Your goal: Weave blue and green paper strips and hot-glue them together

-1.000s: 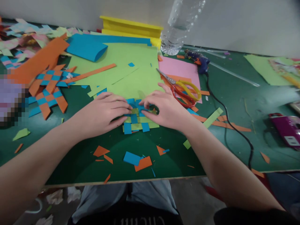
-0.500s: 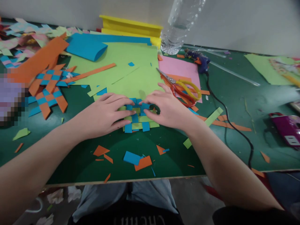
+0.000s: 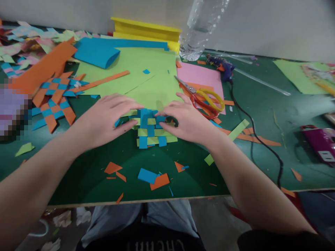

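A small woven piece of blue and green paper strips [image 3: 150, 131] lies on the table in front of me. My right hand [image 3: 185, 120] is at its right side, thumb and forefinger pinching a blue strip near the upper right part of the weave. At the left side is my left hand [image 3: 111, 115], its thumb and fingers apart. Its fingertips are close to the upper left corner of the weave; whether they touch it I cannot tell. A large green paper sheet [image 3: 136, 76] lies just behind the weave. Red-and-yellow-handled scissors [image 3: 200, 96] rest beyond my right hand.
Orange-and-blue woven pieces [image 3: 56, 85] and orange paper [image 3: 44, 73] lie to the left. A clear bottle [image 3: 201, 29] and a glue gun [image 3: 222, 68] with a black cord are at the back. Orange and blue scraps [image 3: 160, 182] lie near the front edge. A purple device [image 3: 319, 143] is at right.
My left hand has moved left and its fingers have lifted off the weave, uncovering its left part. My right hand has stayed nearly in place.
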Motion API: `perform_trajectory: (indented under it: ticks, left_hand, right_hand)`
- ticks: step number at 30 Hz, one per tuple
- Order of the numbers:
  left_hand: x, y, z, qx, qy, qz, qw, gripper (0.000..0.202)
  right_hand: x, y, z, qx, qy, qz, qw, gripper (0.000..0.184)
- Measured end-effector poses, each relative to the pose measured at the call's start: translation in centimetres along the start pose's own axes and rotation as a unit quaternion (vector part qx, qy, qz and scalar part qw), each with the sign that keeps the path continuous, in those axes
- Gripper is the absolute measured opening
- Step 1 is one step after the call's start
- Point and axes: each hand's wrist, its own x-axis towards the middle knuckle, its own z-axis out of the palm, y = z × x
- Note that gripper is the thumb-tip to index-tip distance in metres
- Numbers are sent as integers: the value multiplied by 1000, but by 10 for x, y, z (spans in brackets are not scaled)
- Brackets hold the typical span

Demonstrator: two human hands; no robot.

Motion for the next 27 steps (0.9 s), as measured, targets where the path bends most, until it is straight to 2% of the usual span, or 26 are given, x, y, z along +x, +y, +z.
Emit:
perform_trajectory:
  ticks: [2,6,12,23,27]
  left_hand:
    - [-1,-4,-5,-12,7,-10,1000,44]
    - [-2,-9,-9,-5,13,10,1000,49]
    - [0,-7,-4,4,-2,11,1000,51]
    - [-1,-9,5,1,-34,32,999,41]
    - [0,-10,5,3,-28,39,999,41]
  right_hand:
    - [0,0,0,-1,-1,0,1000,21]
    - [0,1,-1,-5,-4,-5,1000,21]
    - [0,1,-1,-6,-8,-5,1000,23]
    - [0,1,-1,8,-13,-4,1000,24]
    - [0,1,-2,13,-17,-8,1000,22]
